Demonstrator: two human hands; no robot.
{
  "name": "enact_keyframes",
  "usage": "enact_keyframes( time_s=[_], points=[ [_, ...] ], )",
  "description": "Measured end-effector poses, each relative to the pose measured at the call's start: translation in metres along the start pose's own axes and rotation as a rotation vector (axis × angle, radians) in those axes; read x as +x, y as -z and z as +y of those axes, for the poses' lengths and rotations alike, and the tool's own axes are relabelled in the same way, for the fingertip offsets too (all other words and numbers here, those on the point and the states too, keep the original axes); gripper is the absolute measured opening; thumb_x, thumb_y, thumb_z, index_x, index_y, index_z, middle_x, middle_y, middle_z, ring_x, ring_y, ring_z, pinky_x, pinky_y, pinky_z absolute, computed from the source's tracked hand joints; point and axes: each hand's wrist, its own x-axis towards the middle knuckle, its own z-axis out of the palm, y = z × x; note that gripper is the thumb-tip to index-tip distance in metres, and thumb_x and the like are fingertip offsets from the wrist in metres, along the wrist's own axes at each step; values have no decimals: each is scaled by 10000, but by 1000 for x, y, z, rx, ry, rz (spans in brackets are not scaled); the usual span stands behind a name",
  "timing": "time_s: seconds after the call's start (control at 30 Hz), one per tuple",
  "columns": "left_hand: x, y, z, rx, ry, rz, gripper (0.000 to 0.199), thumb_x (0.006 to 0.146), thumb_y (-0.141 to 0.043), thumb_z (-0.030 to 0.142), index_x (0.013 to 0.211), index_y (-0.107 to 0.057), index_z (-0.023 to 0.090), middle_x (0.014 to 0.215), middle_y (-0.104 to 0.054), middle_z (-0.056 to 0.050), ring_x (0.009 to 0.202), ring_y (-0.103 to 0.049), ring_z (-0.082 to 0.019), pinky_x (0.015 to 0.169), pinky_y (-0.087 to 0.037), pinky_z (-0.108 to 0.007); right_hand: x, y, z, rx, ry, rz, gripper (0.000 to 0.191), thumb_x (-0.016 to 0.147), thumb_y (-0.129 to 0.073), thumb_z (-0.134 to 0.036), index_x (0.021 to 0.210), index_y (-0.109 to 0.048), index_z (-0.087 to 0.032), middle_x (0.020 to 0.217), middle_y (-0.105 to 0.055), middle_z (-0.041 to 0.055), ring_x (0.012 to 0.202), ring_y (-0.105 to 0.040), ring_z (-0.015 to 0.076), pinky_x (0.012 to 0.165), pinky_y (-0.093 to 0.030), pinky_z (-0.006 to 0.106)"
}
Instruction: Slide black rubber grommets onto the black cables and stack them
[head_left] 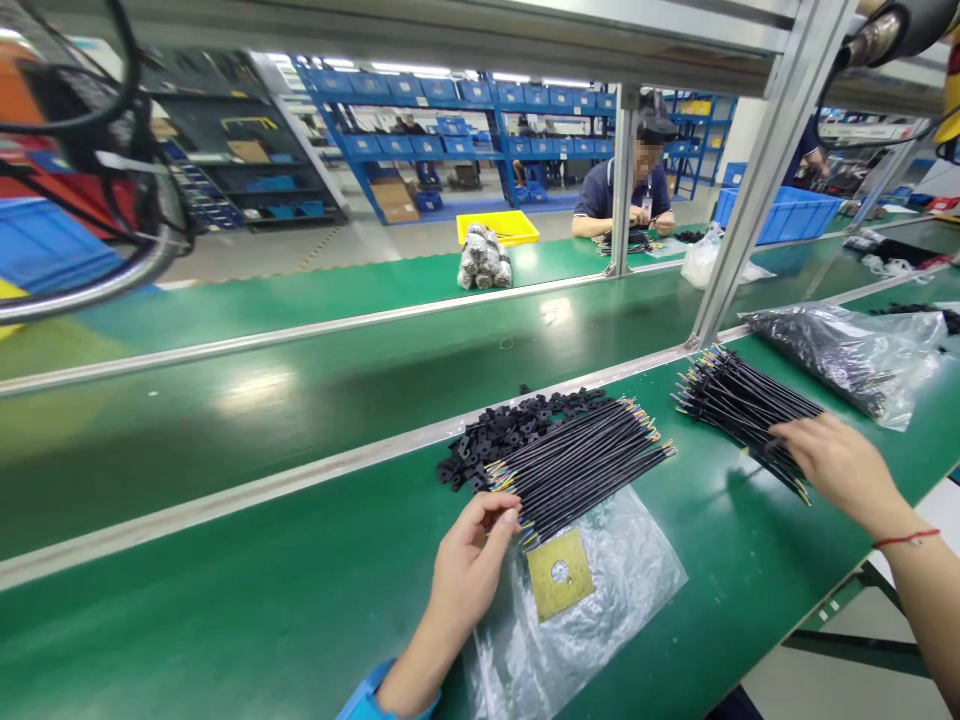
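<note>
My left hand (474,555) is at the left ends of a row of black cables (585,460) with stripped coloured wire tips. Its thumb and fingers are pinched together, and what lies between them is too small to make out. Under its wrist and beside it is a clear plastic bag (630,590), with a yellow square plate (562,575) with a round hole on top. My right hand (844,470) is over a second bundle of black cables (739,390), its fingers closed on a black cable (776,465) at the near side of that bundle.
Small black parts (510,430) are heaped behind the cable row. A filled plastic bag (840,350) lies at the right, near a metal post (765,170). Across the bench, a co-worker (626,195) sits near a yellow tray (499,228) and wrapped rolls (484,260).
</note>
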Motion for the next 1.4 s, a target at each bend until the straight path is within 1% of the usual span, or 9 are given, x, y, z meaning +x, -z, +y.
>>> enact_keyframes(
  time_s=[0.13, 0.37, 0.47, 0.53, 0.67, 0.8, 1.0, 1.2, 1.4],
  points=[
    [4, 3, 3, -20, 23, 56, 233, 761, -585, 390, 810, -603, 164, 692, -606, -13, 600, -572, -130, 589, -489, -246, 48, 11, 16, -178, -209, 72, 376, 930, -376, -290, 1205, -581, -137, 879, -640, 146, 811, -527, 230, 680, -360, 324],
    [17, 20, -10, -36, 25, 201, 177, 780, -547, 310, 858, -586, 156, 729, -596, -7, 642, -564, -121, 634, -469, -245, 93, -10, 26, -109, -194, -77, 255, 857, -499, -309, 883, -691, -143, 748, -623, 117, 567, -525, 162, 510, -309, 283],
    [25, 27, -21, 71, 3, 281, 147, 794, -516, 263, 871, -580, 155, 801, -602, -29, 721, -565, -141, 693, -464, -273, 109, -10, -16, -106, -150, 64, 330, 896, -430, -313, 1079, -637, -134, 925, -636, 173, 673, -579, 219, 517, -346, 311],
    [29, 30, -29, 205, -19, 320, 133, 795, -500, 209, 890, -576, 155, 851, -595, -46, 769, -553, -158, 729, -460, -302, 123, -13, -63, 13, 54, 131, 317, 907, -412, -274, 1098, -624, -137, 985, -643, 154, 782, -599, 229, 595, -415, 319],
    [28, 32, -37, 410, -65, 307, 190, 763, -529, 115, 934, -595, 163, 943, -583, -72, 933, -500, -216, 867, -419, -385, 156, -34, -163, 265, 561, -1, 290, 906, -423, -205, 1104, -624, -135, 1101, -630, 120, 981, -573, 208, 849, -444, 331],
    [23, 28, -35, 627, -166, 185, 281, 804, -505, 98, 1059, -591, 178, 1043, -559, -90, 994, -461, -235, 905, -392, -407, 183, -53, -210, 326, 653, -41, 273, 889, -444, -176, 1084, -630, -133, 1042, -635, 124, 950, -570, 212, 834, -447, 361],
    [24, 19, -31, 713, -190, -1, 175, 819, -554, 158, 985, -608, 177, 960, -570, -76, 938, -457, -236, 835, -399, -387, 195, -60, -201, 380, 666, -108, 201, 887, -448, -185, 899, -644, -142, 877, -612, 86, 849, -554, 191, 790, -451, 331],
    [25, 19, -31, 628, -166, 32, 92, 791, -532, 96, 832, -539, 178, 890, -555, -48, 872, -474, -202, 810, -400, -354, 203, -63, -199, 458, 666, -125, 189, 875, -456, -205, 837, -635, -160, 851, -616, 75, 854, -547, 194, 819, -448, 348],
    [25, 22, -33, 179, -38, 127, 117, 818, -473, 118, 901, -538, 167, 775, -527, 4, 663, -524, -110, 664, -449, -259, 173, -21, -196, 569, 631, -57, 253, 905, -390, -203, 1036, -605, -182, 919, -630, 67, 840, -586, 170, 782, -473, 323]
  ],
)
